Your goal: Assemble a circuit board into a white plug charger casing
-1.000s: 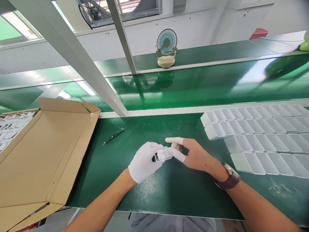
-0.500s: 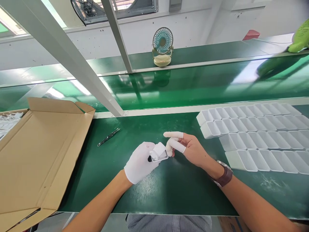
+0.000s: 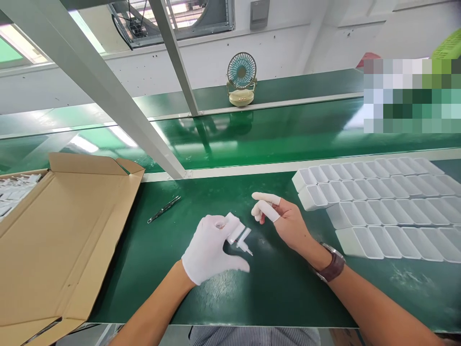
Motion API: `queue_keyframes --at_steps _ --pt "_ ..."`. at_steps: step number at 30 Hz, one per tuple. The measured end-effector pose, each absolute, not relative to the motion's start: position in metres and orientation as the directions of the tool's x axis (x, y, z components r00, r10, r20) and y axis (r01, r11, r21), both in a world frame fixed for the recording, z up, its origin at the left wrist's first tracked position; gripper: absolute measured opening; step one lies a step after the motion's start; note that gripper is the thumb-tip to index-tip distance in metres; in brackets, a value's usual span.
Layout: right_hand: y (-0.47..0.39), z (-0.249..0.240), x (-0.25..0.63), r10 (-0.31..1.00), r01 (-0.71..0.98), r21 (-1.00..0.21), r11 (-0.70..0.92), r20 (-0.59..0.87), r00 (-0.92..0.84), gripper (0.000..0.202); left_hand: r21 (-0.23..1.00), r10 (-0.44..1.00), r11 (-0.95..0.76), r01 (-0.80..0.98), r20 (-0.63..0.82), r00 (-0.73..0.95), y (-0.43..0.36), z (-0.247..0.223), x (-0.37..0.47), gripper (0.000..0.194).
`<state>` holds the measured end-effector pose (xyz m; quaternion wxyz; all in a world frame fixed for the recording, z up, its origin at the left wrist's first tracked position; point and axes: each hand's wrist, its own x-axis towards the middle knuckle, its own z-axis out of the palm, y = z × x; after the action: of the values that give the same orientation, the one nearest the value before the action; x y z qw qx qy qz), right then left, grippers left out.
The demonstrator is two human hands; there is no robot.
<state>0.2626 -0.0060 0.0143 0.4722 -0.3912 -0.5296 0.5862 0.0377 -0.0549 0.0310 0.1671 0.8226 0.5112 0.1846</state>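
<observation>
Head view: left hand [image 3: 211, 252], white glove, has its fingers curled onto a small white plastic case [image 3: 232, 227]. Thumb is stuck out toward the wearer, well off the case, so the grip is on the finger side; exact contact underneath is hidden. White L-shaped piece [image 3: 244, 240] with a narrow tip sits at the right end of the case, between the left fingers and thumb on the open side. Can't tell if it's attached.

Right hand [image 3: 291, 221] is bare with white finger cots [image 3: 267, 197]; fingers half bent, loosely parted, one stretched past the others. They're right of the case, near it, not touching. Brown-strap watch [image 3: 331, 264] on that wrist.

Around the fingers: green worktop [image 3: 288, 298] below. Metal tweezers [image 3: 163, 209] lie beyond and left of the left fingers, tilted. Farther left, brown cardboard box [image 3: 68, 230], lid folded open toward the hands, with white parts [image 3: 16, 192] inside at its far-left side. Right of the right fingers, four rows of white plastic bins [image 3: 349, 240]. Straight beyond the fingers, small fan [image 3: 241, 72] on the raised back shelf [image 3: 295, 86].
</observation>
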Motion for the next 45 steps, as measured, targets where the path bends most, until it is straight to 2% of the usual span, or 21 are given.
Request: queue_keyframes --at_steps 3,5,7,9,11,13,14,16,18,20,22,27,33,36,40,45 --pt "-0.003 0.012 0.263 0.984 -0.124 -0.992 0.025 0.047 -0.172 0.032 0.474 0.892 -0.452 0.756 0.261 0.369 -0.06 0.024 0.027 0.109" --pt "-0.002 0.01 0.262 0.986 -0.077 -0.996 0.047 0.059 -0.156 0.034 0.47 0.873 -0.482 0.739 0.326 0.362 -0.059 0.019 0.021 0.122" --pt "-0.003 0.007 0.262 0.985 -0.001 -0.998 0.06 0.059 -0.161 0.037 0.445 0.852 -0.52 0.729 0.331 0.406 -0.054 0.018 0.019 0.124" --pt "-0.006 0.005 0.261 0.973 0.107 -0.989 0.107 0.082 -0.217 0.04 0.425 0.837 -0.547 0.722 0.262 0.48 -0.049 0.02 0.021 0.109" --pt "-0.01 0.002 0.26 0.929 0.229 -0.948 0.222 0.135 -0.343 0.051 0.447 0.833 -0.54 0.713 0.165 0.528 -0.045 0.021 0.025 0.072" --pt "-0.016 0.002 0.258 0.849 0.34 -0.859 0.382 0.182 -0.496 0.074 0.486 0.874 -0.462 0.742 0.104 0.475 -0.043 0.019 0.028 0.042" --pt "-0.019 0.002 0.257 0.809 0.386 -0.801 0.457 0.193 -0.555 0.083 0.502 0.899 -0.412 0.76 0.091 0.428 -0.043 0.017 0.029 0.037" --pt "-0.023 0.002 0.254 0.755 0.451 -0.686 0.571 0.222 -0.618 0.085 0.522 0.941 -0.327 0.788 0.099 0.325 -0.044 0.012 0.028 0.042" --pt "-0.026 0.003 0.251 0.724 0.454 -0.627 0.632 0.271 -0.634 0.067 0.551 0.958 -0.286 0.784 0.141 0.251 -0.045 0.006 0.026 0.052" --pt "-0.026 0.004 0.25 0.708 0.398 -0.648 0.65 0.327 -0.626 0.051 0.588 0.96 -0.276 0.761 0.205 0.189 -0.048 0.004 0.025 0.06" --pt "-0.027 0.006 0.251 0.701 0.321 -0.694 0.644 0.368 -0.61 0.047 0.608 0.953 -0.284 0.742 0.261 0.151 -0.051 0.005 0.026 0.063" --pt "-0.029 0.014 0.253 0.705 0.24 -0.747 0.619 0.394 -0.59 0.058 0.615 0.931 -0.333 0.715 0.334 0.146 -0.057 0.01 0.033 0.055" --pt "-0.032 0.021 0.253 0.684 0.227 -0.729 0.646 0.421 -0.595 0.034 0.648 0.939 -0.291 0.704 0.333 0.082 -0.058 0.013 0.036 0.043" --pt "-0.032 0.021 0.253 0.677 0.227 -0.706 0.67 0.457 -0.577 0.035 0.66 0.939 -0.303 0.688 0.331 0.096 -0.057 0.016 0.037 0.031" --pt "-0.033 0.018 0.252 0.662 0.246 -0.671 0.7 0.479 -0.576 0.032 0.688 0.93 -0.314 0.655 0.363 0.065 -0.056 0.017 0.037 0.032" --pt "-0.034 0.013 0.249 0.634 0.249 -0.624 0.741 0.528 -0.564 0.029 0.717 0.947 -0.269 0.643 0.319 0.04 -0.054 0.012 0.034 0.033"
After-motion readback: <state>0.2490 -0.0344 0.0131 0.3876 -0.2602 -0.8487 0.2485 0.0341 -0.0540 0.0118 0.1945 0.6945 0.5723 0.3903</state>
